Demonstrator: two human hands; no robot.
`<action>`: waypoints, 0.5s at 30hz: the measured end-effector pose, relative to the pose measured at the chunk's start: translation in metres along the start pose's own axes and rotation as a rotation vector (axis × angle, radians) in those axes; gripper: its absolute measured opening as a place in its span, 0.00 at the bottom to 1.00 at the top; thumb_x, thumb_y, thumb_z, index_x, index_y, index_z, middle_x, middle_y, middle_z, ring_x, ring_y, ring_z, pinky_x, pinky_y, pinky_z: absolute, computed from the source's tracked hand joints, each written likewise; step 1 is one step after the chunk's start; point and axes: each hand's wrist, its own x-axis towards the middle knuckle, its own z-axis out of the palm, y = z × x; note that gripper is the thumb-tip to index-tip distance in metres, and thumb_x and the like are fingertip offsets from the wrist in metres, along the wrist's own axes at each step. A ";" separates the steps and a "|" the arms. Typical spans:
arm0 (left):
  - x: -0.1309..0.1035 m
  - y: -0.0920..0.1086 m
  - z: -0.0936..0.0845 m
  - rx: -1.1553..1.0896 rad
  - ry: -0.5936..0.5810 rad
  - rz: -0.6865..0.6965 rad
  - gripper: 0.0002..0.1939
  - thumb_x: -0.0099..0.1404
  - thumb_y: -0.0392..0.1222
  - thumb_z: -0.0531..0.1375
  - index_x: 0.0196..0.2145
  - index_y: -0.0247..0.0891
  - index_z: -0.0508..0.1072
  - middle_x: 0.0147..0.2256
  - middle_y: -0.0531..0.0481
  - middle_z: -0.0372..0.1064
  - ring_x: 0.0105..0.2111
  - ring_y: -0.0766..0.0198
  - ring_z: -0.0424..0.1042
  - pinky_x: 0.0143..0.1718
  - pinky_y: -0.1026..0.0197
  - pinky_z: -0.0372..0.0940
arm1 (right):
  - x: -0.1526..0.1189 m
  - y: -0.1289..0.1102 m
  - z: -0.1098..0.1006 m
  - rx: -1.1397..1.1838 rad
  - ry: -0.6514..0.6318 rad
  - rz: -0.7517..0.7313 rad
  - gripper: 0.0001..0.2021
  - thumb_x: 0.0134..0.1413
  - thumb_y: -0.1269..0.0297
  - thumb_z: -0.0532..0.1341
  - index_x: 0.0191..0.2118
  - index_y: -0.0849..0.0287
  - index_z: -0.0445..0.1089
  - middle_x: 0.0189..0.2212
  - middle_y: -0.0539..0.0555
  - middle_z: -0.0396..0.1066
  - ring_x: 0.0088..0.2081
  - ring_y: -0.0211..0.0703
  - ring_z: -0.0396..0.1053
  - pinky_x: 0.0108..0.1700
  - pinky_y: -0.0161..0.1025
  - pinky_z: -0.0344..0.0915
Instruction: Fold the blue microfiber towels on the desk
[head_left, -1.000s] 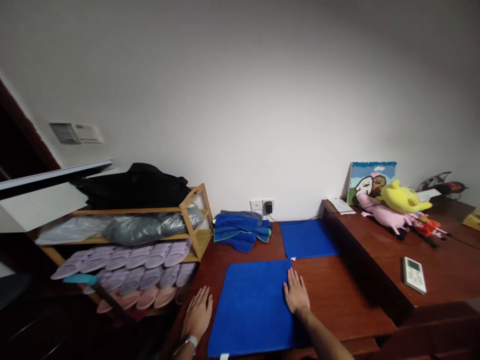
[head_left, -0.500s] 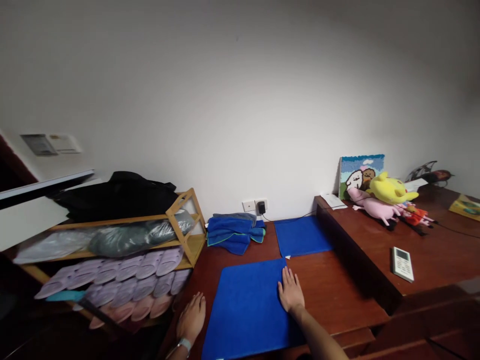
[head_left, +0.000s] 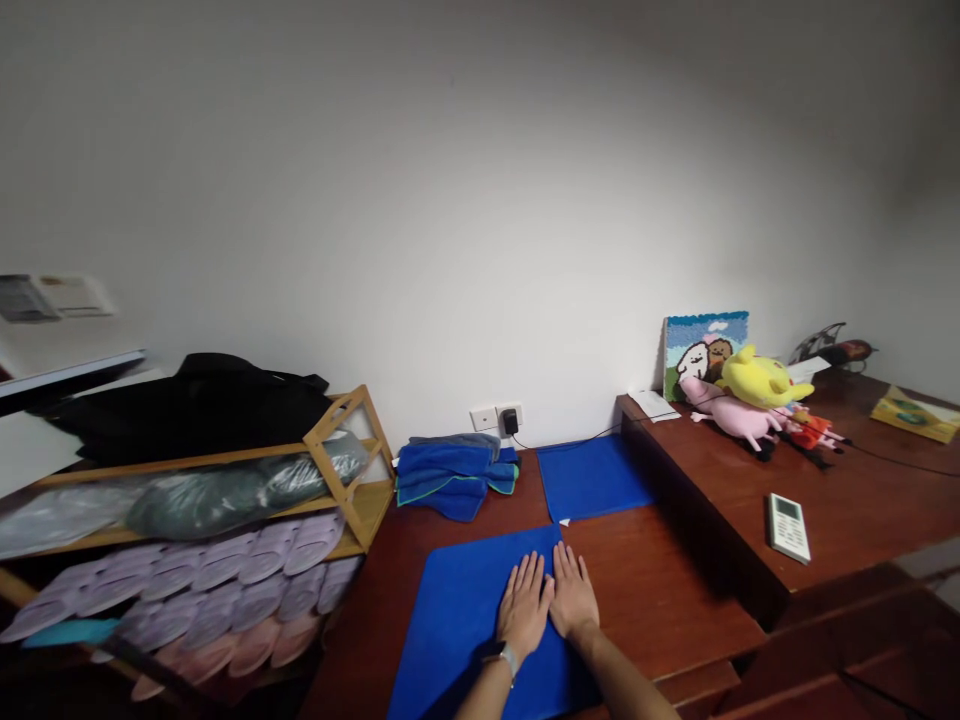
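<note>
The left hand (head_left: 523, 605) lies flat on a blue cloth (head_left: 457, 620) at lower centre, the right hand (head_left: 574, 598) flat over its edge, neither gripping; reddish-brown bench (head_left: 660, 575), white wall (head_left: 450, 220) behind, shoe rack (head_left: 369, 508) lower left.

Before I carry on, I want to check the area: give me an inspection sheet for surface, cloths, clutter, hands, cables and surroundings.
Surface: brown table, with a higher desk on the right.
Cloths: near blue cloth spread flat; far blue cloth flat behind it; cloth pile by the wall.
Clutter: remote control and plush toys on the desk.
Hands: left hand flat on the near cloth, right hand at its right edge; neither grasps anything.
Cables: black cord from a wall plug.
Surroundings: slipper rack at left.
</note>
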 end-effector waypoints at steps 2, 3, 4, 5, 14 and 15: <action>-0.004 -0.007 0.001 0.002 -0.040 0.008 0.33 0.76 0.57 0.38 0.73 0.41 0.51 0.72 0.46 0.47 0.72 0.54 0.47 0.72 0.43 0.47 | 0.001 0.001 0.002 0.006 0.003 0.004 0.34 0.68 0.56 0.38 0.75 0.64 0.41 0.75 0.52 0.35 0.75 0.45 0.32 0.74 0.48 0.31; -0.008 -0.016 -0.003 0.010 -0.041 0.002 0.33 0.76 0.57 0.38 0.73 0.42 0.50 0.73 0.47 0.46 0.72 0.54 0.46 0.72 0.42 0.46 | 0.001 0.001 0.003 0.013 0.010 0.008 0.34 0.68 0.55 0.38 0.75 0.65 0.41 0.75 0.52 0.35 0.75 0.44 0.32 0.74 0.48 0.31; -0.015 -0.029 -0.008 0.021 -0.038 -0.015 0.34 0.76 0.58 0.39 0.73 0.43 0.49 0.73 0.47 0.45 0.73 0.54 0.45 0.72 0.42 0.46 | 0.002 0.001 0.004 0.020 0.018 0.013 0.34 0.69 0.55 0.38 0.75 0.65 0.41 0.75 0.52 0.36 0.75 0.44 0.33 0.74 0.48 0.31; -0.023 -0.046 -0.014 0.033 -0.034 -0.045 0.34 0.76 0.58 0.39 0.73 0.43 0.48 0.73 0.47 0.44 0.73 0.53 0.45 0.72 0.41 0.45 | 0.002 0.001 0.005 0.026 0.024 0.017 0.34 0.69 0.54 0.37 0.75 0.64 0.41 0.75 0.52 0.36 0.75 0.44 0.33 0.74 0.47 0.31; -0.144 -0.209 -0.067 0.094 0.119 -0.414 0.39 0.73 0.60 0.44 0.72 0.33 0.52 0.72 0.41 0.48 0.71 0.52 0.49 0.71 0.44 0.51 | -0.001 0.001 0.005 0.010 0.007 0.029 0.34 0.69 0.52 0.36 0.75 0.64 0.40 0.75 0.50 0.35 0.75 0.43 0.32 0.74 0.47 0.29; -0.151 -0.214 -0.068 0.082 0.159 -0.403 0.38 0.73 0.59 0.44 0.72 0.34 0.52 0.72 0.42 0.49 0.71 0.53 0.51 0.71 0.45 0.51 | -0.001 0.001 0.006 -0.001 0.006 0.029 0.35 0.69 0.52 0.36 0.75 0.65 0.39 0.75 0.50 0.35 0.75 0.43 0.32 0.74 0.47 0.29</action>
